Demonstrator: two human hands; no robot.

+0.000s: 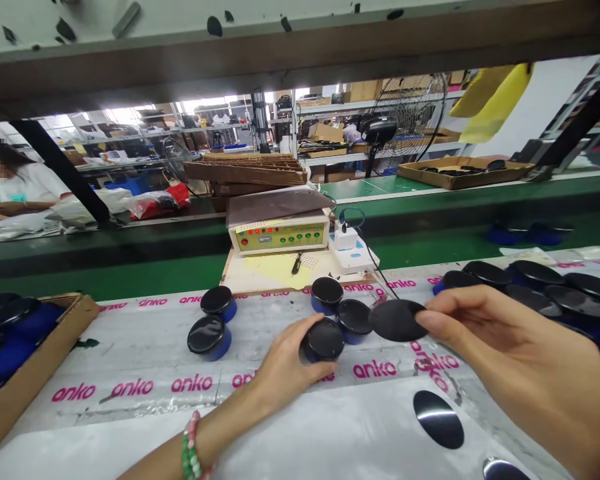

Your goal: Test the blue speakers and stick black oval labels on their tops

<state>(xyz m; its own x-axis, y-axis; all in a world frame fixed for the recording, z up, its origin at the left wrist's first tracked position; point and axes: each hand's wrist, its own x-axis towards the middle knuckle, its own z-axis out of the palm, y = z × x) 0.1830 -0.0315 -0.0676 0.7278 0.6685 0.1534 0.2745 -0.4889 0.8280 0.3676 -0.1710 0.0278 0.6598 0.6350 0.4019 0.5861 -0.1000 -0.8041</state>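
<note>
Cardboard tray (45, 373), front-left of the control box (280, 235), holds several round blue pieces (17, 321) with glossy black tops; shallow carton (443, 179), back-right of the control box, has dark items (473, 169) in it, too small to identify. Left hand (286, 353) is curled around one black-topped blue piece (323, 340) in front of the control box. Right hand (520, 353) pinches a flat black disc (396, 321) by its edge, front-right of the control box, contact with the pieces behind it unclear.
</note>
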